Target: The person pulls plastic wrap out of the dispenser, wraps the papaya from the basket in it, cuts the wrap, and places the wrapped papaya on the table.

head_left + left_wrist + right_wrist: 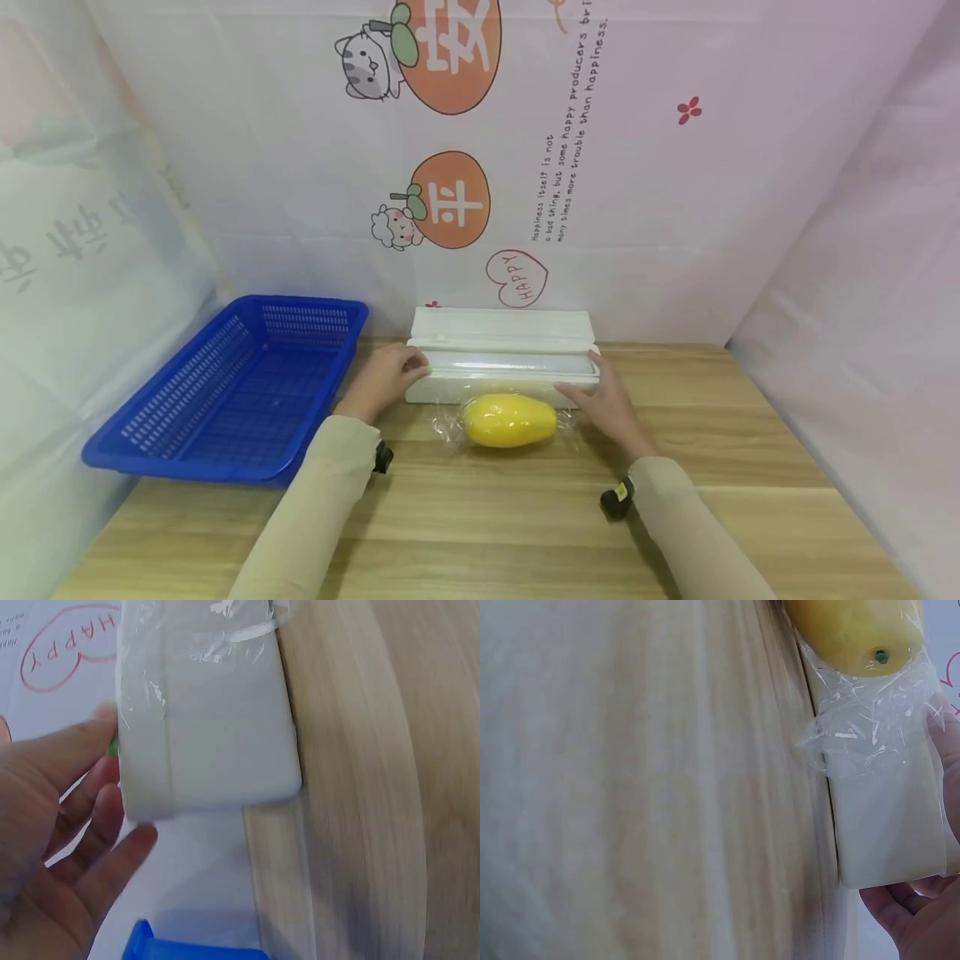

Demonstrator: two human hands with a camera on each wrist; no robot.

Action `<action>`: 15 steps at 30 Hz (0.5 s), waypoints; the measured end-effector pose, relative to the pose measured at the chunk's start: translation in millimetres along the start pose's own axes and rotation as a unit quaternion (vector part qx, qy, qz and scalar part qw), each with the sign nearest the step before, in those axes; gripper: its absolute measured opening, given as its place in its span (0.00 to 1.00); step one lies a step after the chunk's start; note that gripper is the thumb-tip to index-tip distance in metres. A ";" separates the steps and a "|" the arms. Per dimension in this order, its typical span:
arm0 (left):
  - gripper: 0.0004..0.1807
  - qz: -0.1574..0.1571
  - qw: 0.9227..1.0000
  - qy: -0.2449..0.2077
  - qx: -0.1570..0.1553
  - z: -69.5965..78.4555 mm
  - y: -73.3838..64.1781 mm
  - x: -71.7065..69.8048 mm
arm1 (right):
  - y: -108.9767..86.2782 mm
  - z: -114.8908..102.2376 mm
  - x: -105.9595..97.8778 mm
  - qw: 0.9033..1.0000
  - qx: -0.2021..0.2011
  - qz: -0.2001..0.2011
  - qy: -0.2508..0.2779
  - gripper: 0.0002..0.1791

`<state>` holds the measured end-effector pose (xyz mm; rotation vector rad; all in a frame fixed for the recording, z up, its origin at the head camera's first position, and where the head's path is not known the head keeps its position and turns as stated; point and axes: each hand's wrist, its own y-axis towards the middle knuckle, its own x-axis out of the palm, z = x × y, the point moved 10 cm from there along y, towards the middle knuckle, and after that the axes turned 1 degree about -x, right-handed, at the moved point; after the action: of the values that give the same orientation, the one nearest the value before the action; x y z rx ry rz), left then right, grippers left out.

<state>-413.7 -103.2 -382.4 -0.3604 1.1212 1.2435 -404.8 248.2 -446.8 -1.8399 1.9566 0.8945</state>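
Note:
A white cling film box [446, 390] lies crosswise at the back of the table, its lid [502, 323] raised and a film roll [510, 362] showing inside. At its left end, my left hand [382, 379] pinches a small green slider [113, 745] on the box edge, partly hidden by the fingers. My right hand [611, 407] grips the right end, thumb on the front and fingers round the end. Against the front of the box lies a yellow oblong fruit [510, 420], wrapped in clear film with loose, crumpled ends [862, 727].
To the left stands a blue plastic basket [187, 477] with perforated walls, close to my left forearm. A printed white cloth [637, 208] hangs directly behind the box, and cloth also closes off both sides. The wooden table [480, 525] extends towards me.

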 end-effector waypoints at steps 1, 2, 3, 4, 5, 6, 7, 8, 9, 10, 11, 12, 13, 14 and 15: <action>0.08 0.002 1.000 0.004 -0.001 1.4 0.1 -0.3 | 0.1 0.0 0.1 1.000 0.000 0.000 -0.001 0.61; 0.07 0.003 1.000 0.007 -0.005 2.1 0.4 -0.3 | 0.1 0.1 0.1 1.000 0.001 0.000 -0.002 0.61; 0.07 0.005 1.000 0.009 -0.009 2.2 0.7 -0.2 | 0.3 0.2 -0.1 1.000 0.001 0.002 -0.003 0.61; 0.07 0.006 1.000 0.009 -0.013 2.3 0.8 -0.1 | 0.4 0.5 -0.1 1.000 0.000 0.002 -0.005 0.61; 0.07 0.007 1.000 0.010 -0.018 1.7 1.1 0.6 | 0.5 0.6 -0.2 1.000 -0.001 0.002 -0.004 0.61; 0.08 0.007 1.000 0.012 -0.023 1.0 1.4 1.2 | 0.5 1.1 -0.2 1.000 0.000 0.002 -0.005 0.61; 0.08 0.006 0.999 0.013 -0.029 0.2 1.8 2.1 | 0.4 1.3 -0.4 1.000 0.001 0.003 -0.006 0.61; 0.08 0.004 0.999 0.017 -0.034 -1.0 2.0 3.2 | 0.1 1.1 -0.3 1.000 0.000 0.003 -0.007 0.61; 0.08 0.002 0.999 0.021 -0.039 -2.3 2.2 3.9 | -0.2 0.3 0.3 1.000 -0.002 -0.001 -0.005 0.61; 0.08 -0.001 0.999 0.024 -0.044 -3.1 2.4 4.4 | -0.5 -0.3 0.9 1.000 -0.003 -0.004 -0.005 0.61; 0.09 -0.004 0.998 0.028 -0.048 -4.1 2.6 5.1 | -0.8 -0.9 1.3 1.000 -0.003 -0.006 -0.004 0.61; 0.09 -0.008 0.998 0.029 -0.049 -4.7 2.9 5.4 | -1.2 -1.0 1.6 1.000 0.000 -0.009 -0.003 0.61; 0.09 -0.011 0.998 0.029 -0.050 -5.3 3.1 5.7 | -1.6 -1.3 1.7 1.000 0.001 -0.010 -0.003 0.61; 0.09 -0.015 0.998 0.029 -0.047 -5.9 3.4 6.2 | -1.7 -1.6 1.9 1.000 0.002 -0.012 -0.002 0.61; 0.09 -0.018 0.999 0.026 -0.044 -6.3 3.7 6.3 | -1.8 -1.9 1.9 1.000 0.001 -0.015 -0.002 0.61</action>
<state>-420.5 -103.1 -389.2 -0.4790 1.1016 1.2596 -403.0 245.5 -447.0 -1.8596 1.9228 0.8855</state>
